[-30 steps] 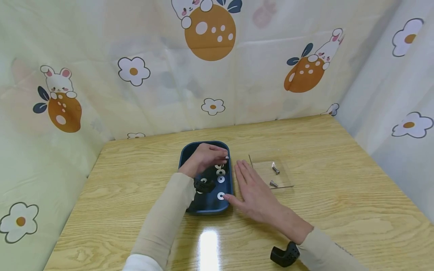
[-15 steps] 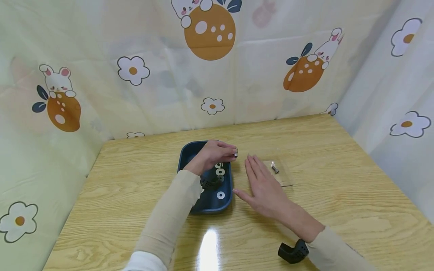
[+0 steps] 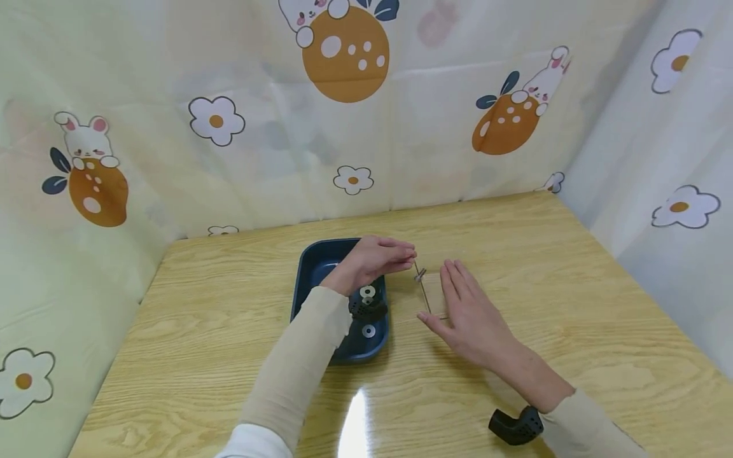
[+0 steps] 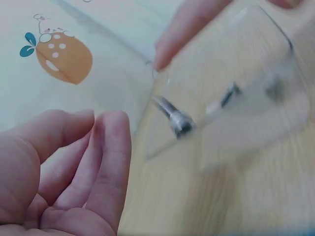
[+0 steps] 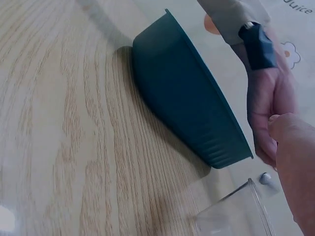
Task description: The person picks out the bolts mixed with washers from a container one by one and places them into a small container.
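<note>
My left hand (image 3: 375, 259) hovers over the right rim of the dark blue tray (image 3: 296, 286). In the left wrist view its thumb and fingertips come together, with nothing visible between them. A metal screw (image 4: 174, 118), blurred, is just off those fingertips, above the edge of a shallow clear plastic box (image 4: 246, 147). Another dark screw (image 4: 230, 94) shows in that box, also blurred. With fingers straight, my right hand (image 3: 478, 318) is at the clear box (image 3: 433, 296) and hides much of it in the head view.
Several flat washers (image 3: 368, 331) lie in the tray. The tray stands just left of the clear box on a wooden table (image 3: 217, 324). A patterned curtain (image 3: 275, 159) hangs along the back and sides. Each wrist wears a black strap mount (image 3: 518, 426).
My left hand has moved right from inside the tray to its right rim, and a screw has come away from its fingers. My right hand has slid right, over the clear box.
</note>
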A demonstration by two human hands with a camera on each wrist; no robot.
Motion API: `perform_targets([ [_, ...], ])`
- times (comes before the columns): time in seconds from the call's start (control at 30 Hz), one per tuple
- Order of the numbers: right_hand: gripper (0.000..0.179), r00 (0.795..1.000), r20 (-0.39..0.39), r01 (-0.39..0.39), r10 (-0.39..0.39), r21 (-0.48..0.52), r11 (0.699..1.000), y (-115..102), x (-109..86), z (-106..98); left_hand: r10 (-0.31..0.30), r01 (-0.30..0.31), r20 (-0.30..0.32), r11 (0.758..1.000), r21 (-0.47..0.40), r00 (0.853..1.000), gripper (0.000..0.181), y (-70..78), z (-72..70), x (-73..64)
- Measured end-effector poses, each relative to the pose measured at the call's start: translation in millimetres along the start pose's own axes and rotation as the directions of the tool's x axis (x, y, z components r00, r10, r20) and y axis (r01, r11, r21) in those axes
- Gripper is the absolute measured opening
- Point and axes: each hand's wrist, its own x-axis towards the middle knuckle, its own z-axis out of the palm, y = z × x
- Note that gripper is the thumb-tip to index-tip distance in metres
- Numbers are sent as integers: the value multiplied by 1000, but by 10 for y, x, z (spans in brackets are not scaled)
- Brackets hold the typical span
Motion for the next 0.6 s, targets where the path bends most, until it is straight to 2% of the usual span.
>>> perform_targets([
  [0.17,92,1000,-10,-10,10,13,1000,59,-26,-17,-6,7,24,999,-40,1000,31,0,127,50],
  [0.33,91,999,-23,-36,37,21,999,159,-64,-45,-5,5,0,998,-55,1000,26,35,137,52],
  [0.6,91,998,-36,-50,51,26,998,263,-105,-29,-38,38,14,999,33,999,33,12,107,46],
])
